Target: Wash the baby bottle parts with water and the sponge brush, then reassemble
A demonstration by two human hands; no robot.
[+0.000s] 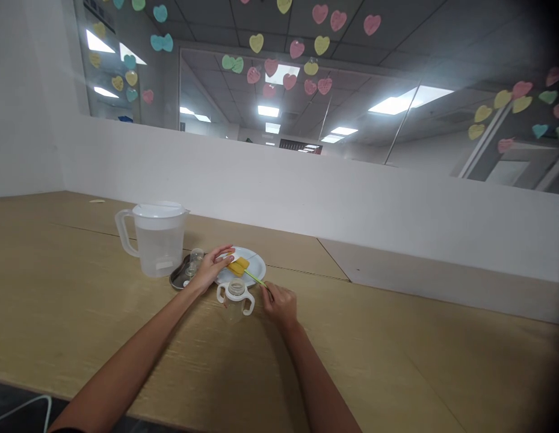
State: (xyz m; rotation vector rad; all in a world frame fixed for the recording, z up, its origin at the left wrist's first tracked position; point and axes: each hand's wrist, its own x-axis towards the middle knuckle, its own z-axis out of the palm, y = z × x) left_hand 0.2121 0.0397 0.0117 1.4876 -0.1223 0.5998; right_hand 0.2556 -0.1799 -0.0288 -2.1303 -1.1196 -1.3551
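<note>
My right hand [280, 302] is closed around the thin green handle of a sponge brush [238, 266], which has a yellow head. The head is over a white plate [259, 264]. My left hand [212, 266] reaches in from the other side, its fingers closed at the yellow head; a small white patch shows by the fingertips, too small to name. Just in front of the plate stands a clear baby bottle [236, 304] without a lid, with a white two-handled collar around its neck.
Left of my hands, a dark metal kidney-shaped tray [177, 278] holds a clear dome-shaped cap [197, 257] and small parts. Behind it stands a lidded plastic pitcher [159, 243] of clear liquid. A low white wall [270, 186] runs along the back of the wooden table [396, 349].
</note>
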